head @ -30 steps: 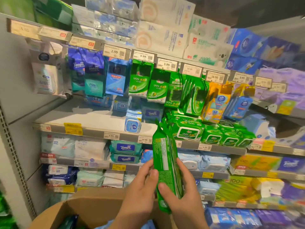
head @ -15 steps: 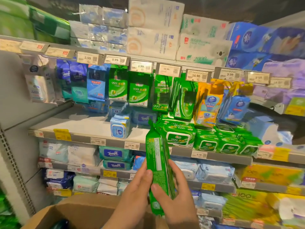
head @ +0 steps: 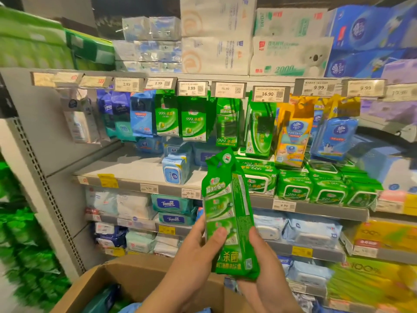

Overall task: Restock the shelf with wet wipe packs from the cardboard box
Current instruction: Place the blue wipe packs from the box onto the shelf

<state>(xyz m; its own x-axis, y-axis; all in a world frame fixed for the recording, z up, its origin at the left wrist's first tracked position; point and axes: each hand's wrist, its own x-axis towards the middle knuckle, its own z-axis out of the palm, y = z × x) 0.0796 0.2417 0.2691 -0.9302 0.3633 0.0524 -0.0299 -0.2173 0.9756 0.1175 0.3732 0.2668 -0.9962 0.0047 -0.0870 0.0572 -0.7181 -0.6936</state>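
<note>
Store shelving (head: pixel 135 187) fills the frame, its middle shelf bare at centre left beside stacked green packs. An open cardboard box (head: pixel 144 276) sits at the bottom edge. At lower centre, the left hand (head: pixel 191 256) and right hand (head: pixel 264 274) both grasp an upright green wet wipe pack (head: pixel 228 213).

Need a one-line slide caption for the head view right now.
Both hands, left hand and right hand, hold a green wet wipe pack upright above the open cardboard box.
</note>
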